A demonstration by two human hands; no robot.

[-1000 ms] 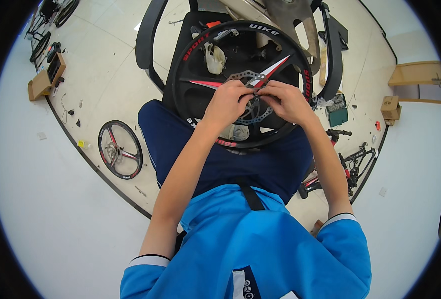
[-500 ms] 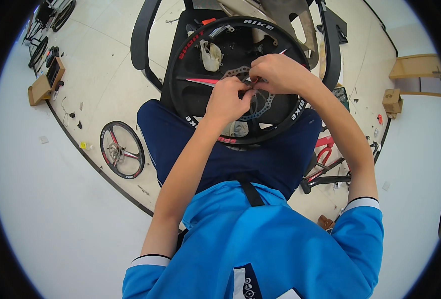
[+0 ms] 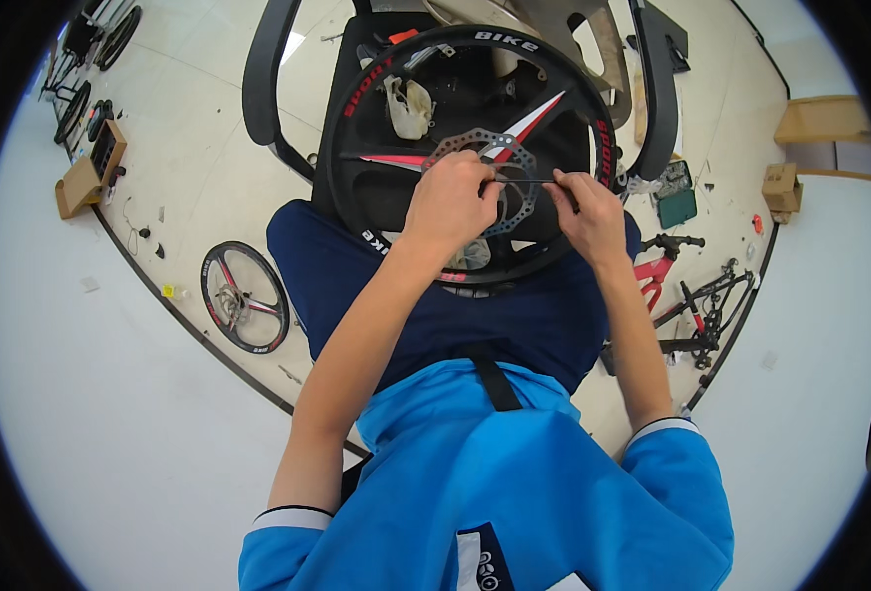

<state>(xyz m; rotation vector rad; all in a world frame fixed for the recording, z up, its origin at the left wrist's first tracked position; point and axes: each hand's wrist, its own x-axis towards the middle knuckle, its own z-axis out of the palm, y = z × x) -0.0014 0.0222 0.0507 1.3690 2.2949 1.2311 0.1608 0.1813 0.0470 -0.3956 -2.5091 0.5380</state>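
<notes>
A black bicycle wheel (image 3: 345, 148) with red-and-white spokes lies flat across a chair seat and my thighs. A silver perforated brake disc (image 3: 527, 210) sits around its hub. Over the disc, my left hand (image 3: 452, 202) is closed, its fingertips pinching one end of a thin dark rod (image 3: 524, 180), perhaps a hex key. My right hand (image 3: 593, 219), to the right above the rim, pinches the rod's other end between thumb and fingers. The rod lies nearly level between the two hands. My left hand hides part of the disc and hub.
Black armrests (image 3: 262, 89) flank the wheel. Inside its rim shows a pale plastic bag (image 3: 411, 108). A second wheel (image 3: 245, 297) lies on the floor at left. At right are a red bike frame (image 3: 658, 271), a green case (image 3: 677, 207) and a cardboard box (image 3: 781, 189).
My right hand has drawn back to the right and nearer me, away from my left hand. The rod now shows stretched between them. My left hand has barely moved.
</notes>
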